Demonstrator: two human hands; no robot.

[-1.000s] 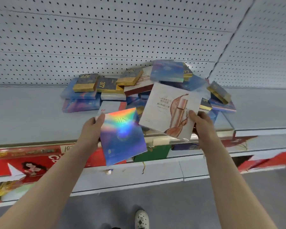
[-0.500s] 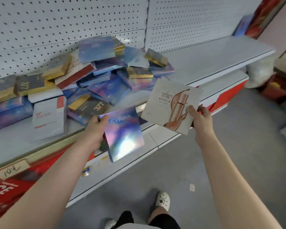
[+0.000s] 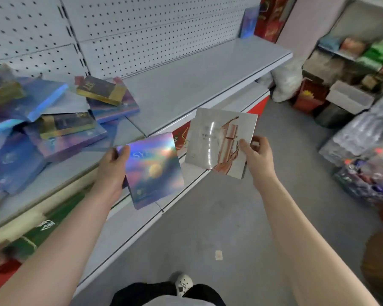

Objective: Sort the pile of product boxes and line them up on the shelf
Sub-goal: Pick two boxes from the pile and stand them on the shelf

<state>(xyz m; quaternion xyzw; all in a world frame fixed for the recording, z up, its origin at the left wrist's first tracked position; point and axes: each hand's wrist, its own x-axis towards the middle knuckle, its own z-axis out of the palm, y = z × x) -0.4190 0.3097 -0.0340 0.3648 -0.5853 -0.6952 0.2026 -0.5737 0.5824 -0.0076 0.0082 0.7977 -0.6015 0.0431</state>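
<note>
Here, the left hand (image 3: pixel 112 167) gripped a shiny rainbow box (image 3: pixel 154 171) by its left edge, while the right hand (image 3: pixel 255 159) pinched a white box (image 3: pixel 217 140) at its right edge. Both boxes were held in front of the shelf (image 3: pixel 186 85); the pile (image 3: pixel 53 120) lay at its left end.

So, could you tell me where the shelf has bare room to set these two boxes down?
The shelf is bare from the pile rightward to the blue box standing at its far end. The left part is crowded with heaped boxes.
</note>
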